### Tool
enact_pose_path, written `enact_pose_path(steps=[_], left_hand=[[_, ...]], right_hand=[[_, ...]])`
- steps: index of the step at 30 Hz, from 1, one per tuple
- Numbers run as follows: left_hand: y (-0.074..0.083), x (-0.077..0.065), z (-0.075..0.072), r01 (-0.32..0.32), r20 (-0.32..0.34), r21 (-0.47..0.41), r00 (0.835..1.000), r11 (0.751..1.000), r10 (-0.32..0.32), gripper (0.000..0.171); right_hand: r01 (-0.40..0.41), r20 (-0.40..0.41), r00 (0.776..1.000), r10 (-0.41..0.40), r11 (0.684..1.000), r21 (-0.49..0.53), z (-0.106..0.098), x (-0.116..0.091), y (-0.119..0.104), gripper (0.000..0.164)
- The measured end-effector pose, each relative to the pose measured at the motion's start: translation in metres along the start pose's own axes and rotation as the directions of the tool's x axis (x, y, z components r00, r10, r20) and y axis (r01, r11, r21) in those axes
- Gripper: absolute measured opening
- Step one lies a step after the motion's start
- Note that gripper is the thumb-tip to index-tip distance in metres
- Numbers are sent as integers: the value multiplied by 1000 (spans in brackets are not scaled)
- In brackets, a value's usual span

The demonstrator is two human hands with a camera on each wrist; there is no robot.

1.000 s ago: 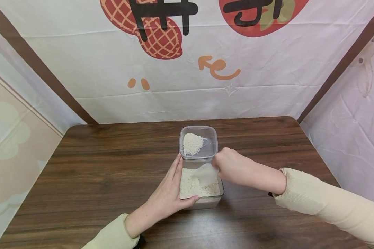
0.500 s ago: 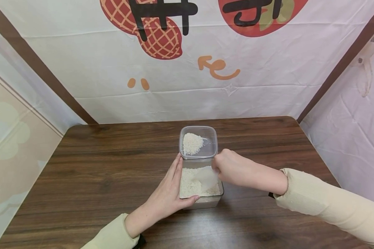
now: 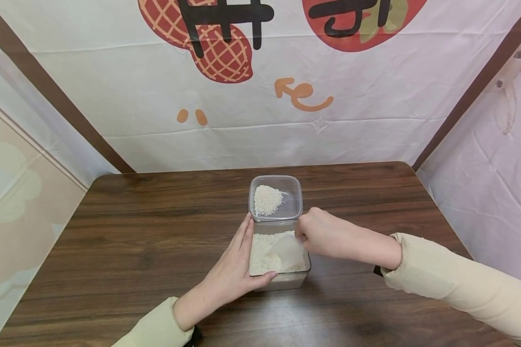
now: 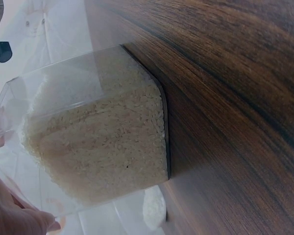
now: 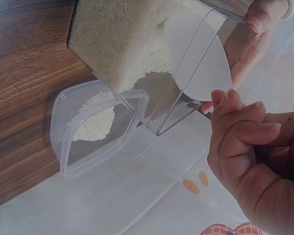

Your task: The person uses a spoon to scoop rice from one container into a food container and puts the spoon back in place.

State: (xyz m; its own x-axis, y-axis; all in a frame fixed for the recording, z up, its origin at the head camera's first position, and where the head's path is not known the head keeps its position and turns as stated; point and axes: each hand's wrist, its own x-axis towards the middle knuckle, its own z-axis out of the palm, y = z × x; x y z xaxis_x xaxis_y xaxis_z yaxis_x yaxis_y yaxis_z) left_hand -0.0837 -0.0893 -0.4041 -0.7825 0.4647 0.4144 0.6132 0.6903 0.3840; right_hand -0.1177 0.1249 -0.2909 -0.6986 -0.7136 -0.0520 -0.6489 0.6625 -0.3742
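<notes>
A clear square bin (image 3: 286, 282) holds a deep load of white rice (image 3: 262, 250). My right hand (image 3: 323, 235) pinches a translucent white scoop (image 3: 292, 254), whose blade is dug into the rice near the bin's right side. In the right wrist view, the scoop (image 5: 198, 54) shows through the bin's wall, with the curled fingers (image 5: 235, 129) at its upper end. My left hand (image 3: 227, 270) rests on the bin's left side, fingers straight along the rim and thumb across the front edge. Just behind stands a small clear tub (image 3: 296, 212) with a little heap of rice (image 3: 267, 200).
Both containers stand on a dark wood-grain table (image 3: 156, 231), the tub close against the bin's back rim. A white printed cloth (image 3: 243, 144) hangs behind the table's far edge. More pale cloth (image 3: 495, 183) hangs at the right.
The scoop has sunk lower and forward into the rice, and the rice is now banked against its blade. My left hand has stayed on the bin.
</notes>
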Motion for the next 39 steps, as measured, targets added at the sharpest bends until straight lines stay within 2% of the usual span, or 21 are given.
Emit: enact_pose_path(steps=[9, 19, 28, 39], left_hand=[[0, 0, 0, 6, 4, -7, 1000, 1000, -6, 105], [1, 0, 2, 4, 1, -13, 1000, 1000, -4, 105], [2, 0, 1, 14, 12, -27, 1000, 1000, -14, 105], [0, -1, 2, -2, -12, -3, 1000, 1000, 2, 102]], right_hand=[[-17, 36, 999, 16, 1000, 18, 2, 4, -1, 37], [-16, 34, 999, 16, 1000, 12, 7, 6, -5, 41], [-7, 49, 999, 8, 1000, -13, 21, 12, -8, 42], [-32, 45, 998, 34, 999, -32, 23, 16, -10, 40]])
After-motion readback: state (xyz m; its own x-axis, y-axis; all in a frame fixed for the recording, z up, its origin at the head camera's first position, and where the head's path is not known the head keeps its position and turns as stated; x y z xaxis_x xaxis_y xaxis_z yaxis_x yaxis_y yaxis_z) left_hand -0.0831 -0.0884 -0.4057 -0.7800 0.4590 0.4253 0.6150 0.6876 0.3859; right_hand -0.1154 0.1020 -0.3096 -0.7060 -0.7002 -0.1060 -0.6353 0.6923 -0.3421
